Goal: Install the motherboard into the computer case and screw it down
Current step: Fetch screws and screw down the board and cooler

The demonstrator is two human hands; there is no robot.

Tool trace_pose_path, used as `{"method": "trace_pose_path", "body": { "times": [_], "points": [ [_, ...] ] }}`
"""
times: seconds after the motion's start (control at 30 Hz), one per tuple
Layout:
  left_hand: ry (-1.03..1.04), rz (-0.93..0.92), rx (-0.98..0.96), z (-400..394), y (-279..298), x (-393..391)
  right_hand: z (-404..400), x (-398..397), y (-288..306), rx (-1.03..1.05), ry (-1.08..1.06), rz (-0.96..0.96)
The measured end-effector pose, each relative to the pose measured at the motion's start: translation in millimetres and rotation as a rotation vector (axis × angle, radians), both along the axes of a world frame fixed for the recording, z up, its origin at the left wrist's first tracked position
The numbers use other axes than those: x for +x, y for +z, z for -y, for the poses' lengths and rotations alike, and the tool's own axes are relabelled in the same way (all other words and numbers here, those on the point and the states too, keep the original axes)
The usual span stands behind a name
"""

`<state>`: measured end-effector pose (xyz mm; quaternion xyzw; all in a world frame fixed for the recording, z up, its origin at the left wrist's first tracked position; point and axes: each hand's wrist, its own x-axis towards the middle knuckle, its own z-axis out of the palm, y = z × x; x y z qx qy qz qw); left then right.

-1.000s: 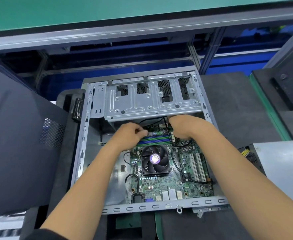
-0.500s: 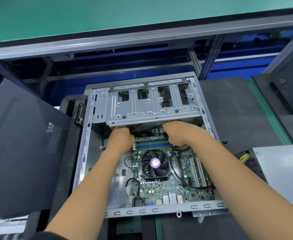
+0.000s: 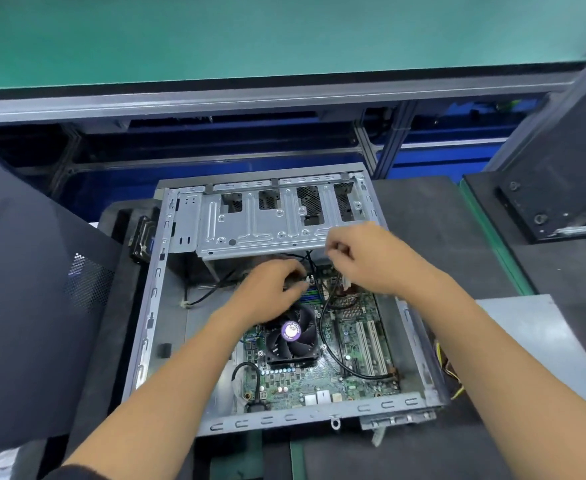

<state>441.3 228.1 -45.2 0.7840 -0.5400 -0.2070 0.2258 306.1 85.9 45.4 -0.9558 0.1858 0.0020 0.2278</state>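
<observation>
Motherboard [image 3: 322, 368] lies flat inside the computer case [image 3: 153, 306], under both my hands, its cooler fan [image 3: 291, 336] just nearer me than my left hand [image 3: 267, 292]. I judge the board seated or close to it, but I see no screwdriver and cannot tell whether any screw is in, so fastening looks wholly left to do.

My left hand hovers over the far edge of the board by the memory slots, fingers curled; the tips are blurred, so I cannot tell whether they pinch anything. My right hand [image 3: 364, 254] sits higher and farther out, at the lip of the drive cage [image 3: 270, 220], its fingers bent together; it may be pinching a thin black cable [image 3: 326, 313] that runs from there down across the board toward me, though motion blur leaves that unsure.

Compared with half a second ago, both hands have come out from beneath the cage, where the fingers were tucked; the right has lifted and the left has drawn back toward the fan.

Right of my right forearm a grey metal box [image 3: 534, 344] with yellow wires rests; left of my left arm leans a dark side panel [image 3: 35, 306].
</observation>
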Motion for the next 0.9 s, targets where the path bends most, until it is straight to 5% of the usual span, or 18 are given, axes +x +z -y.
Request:
{"method": "trace_pose_path", "body": {
  "times": [0.13,0.33,0.9],
  "points": [
    [-0.206,0.003,-0.060,13.2,-0.9,-16.0,13.6,2.0,-4.2,0.065,-0.116,0.135],
    [-0.236,0.140,-0.052,39.6,-1.7,-35.4,21.8,1.5,-16.5,0.236,-0.355,0.415],
    [-0.145,0.285,0.087,63.1,-18.6,-44.2,26.0,-1.9,-24.5,0.292,-0.399,0.429]
  ]
}}
